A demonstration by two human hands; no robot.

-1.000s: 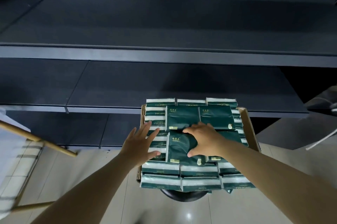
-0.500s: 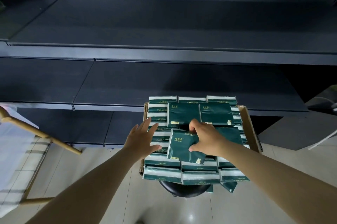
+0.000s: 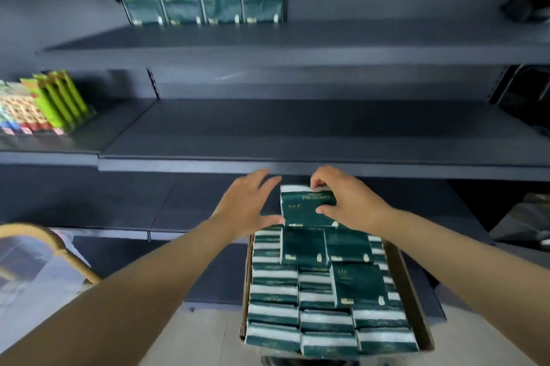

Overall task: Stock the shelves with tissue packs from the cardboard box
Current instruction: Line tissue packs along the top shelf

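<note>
My right hand (image 3: 349,200) grips a dark green tissue pack (image 3: 303,207) lifted above the far end of the cardboard box (image 3: 412,294). Its fingers curl over the pack's top edge and the thumb presses the front. My left hand (image 3: 247,205) is spread flat, its thumb touching the pack's left edge. The box is filled with several green and white tissue packs (image 3: 324,300). Several matching packs (image 3: 205,5) stand upright in a row at the back of the upper shelf (image 3: 297,44).
The dark middle shelf (image 3: 297,139) runs across just beyond my hands. Green and patterned packages (image 3: 41,106) stand on its left section. A wooden chair frame (image 3: 50,246) with white cloth is at the lower left. A lower shelf (image 3: 119,202) lies behind the box.
My right hand lifted one pack out of the box and raised it toward the shelves. My left hand came up beside it. The view tilted upward, revealing the upper shelves.
</note>
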